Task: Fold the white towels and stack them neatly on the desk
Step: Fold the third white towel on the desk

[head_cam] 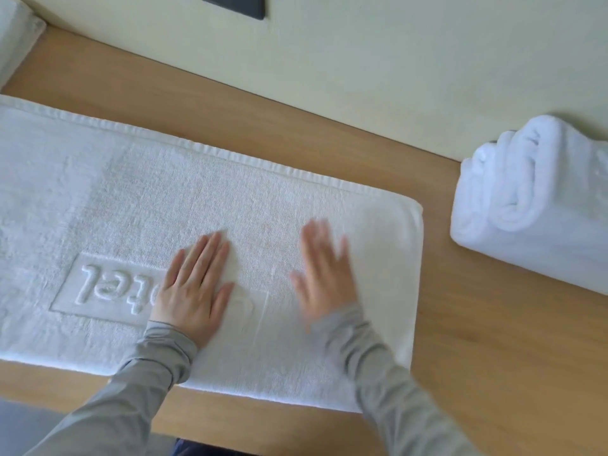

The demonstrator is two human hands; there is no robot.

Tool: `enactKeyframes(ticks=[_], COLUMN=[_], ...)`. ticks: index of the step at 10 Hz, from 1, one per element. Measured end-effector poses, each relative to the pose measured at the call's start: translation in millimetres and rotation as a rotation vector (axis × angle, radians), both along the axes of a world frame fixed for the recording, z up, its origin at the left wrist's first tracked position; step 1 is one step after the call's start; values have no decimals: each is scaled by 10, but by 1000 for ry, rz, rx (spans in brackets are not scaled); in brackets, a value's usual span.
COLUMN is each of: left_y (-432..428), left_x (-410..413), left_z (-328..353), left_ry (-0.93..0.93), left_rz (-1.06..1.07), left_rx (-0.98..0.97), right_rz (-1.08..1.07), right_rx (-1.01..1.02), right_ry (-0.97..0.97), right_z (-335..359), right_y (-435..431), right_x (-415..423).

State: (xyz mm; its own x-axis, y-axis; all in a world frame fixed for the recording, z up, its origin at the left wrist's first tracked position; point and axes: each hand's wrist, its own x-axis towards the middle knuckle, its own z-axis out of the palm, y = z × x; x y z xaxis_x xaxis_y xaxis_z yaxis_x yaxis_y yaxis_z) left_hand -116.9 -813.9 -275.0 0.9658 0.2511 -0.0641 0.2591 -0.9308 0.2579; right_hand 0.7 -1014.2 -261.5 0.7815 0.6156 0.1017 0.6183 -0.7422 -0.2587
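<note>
A white towel (138, 199) with raised lettering lies flat across the wooden desk (493, 340), running off the left edge of view. My left hand (194, 287) presses flat on it with straight fingers, covering part of the lettering. My right hand (324, 274), blurred, lies flat on the towel a little to the right, fingers straight. A folded white towel (533, 205) sits at the right side of the desk near the wall.
A pale wall (362, 54) runs along the back of the desk, with a dark panel (237, 4) at the top. Another white fabric piece (16, 37) shows at the top left corner. Bare wood lies between the two towels.
</note>
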Motion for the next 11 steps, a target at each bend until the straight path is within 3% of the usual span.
enactKeyframes(ticks=[1,3,5,7,8,9,10,11], left_y=[9,28,32,19,-5,-131,-381,-834], left_x=[-9,-61,-62,-55,-40,-31,-30,-143], left_z=[-47,-82,-64,-18,2,32,130,302], left_ry=[-9,-2,13,47,72,11,-107,-215], left_rz=[-35,-45,-43,-54,-44,66,348,773], left_rx=[37,35,21,27,-1,-100,-255,-376], right_rz=[119,-149,-301,-237,-81,38,34,43], right_rx=[-141,-175,-220,-73,-66,-130,-129,-163], right_ry=[159,204,232,239,223,209,183,183], right_z=[-168,-193,-83,152,199,168,152,158], right_y=[-285,-1260,-1351,-1160,-1054,-877,-723,-688], right_x=[-861,-775,-800,-578,-193,291,788,1241])
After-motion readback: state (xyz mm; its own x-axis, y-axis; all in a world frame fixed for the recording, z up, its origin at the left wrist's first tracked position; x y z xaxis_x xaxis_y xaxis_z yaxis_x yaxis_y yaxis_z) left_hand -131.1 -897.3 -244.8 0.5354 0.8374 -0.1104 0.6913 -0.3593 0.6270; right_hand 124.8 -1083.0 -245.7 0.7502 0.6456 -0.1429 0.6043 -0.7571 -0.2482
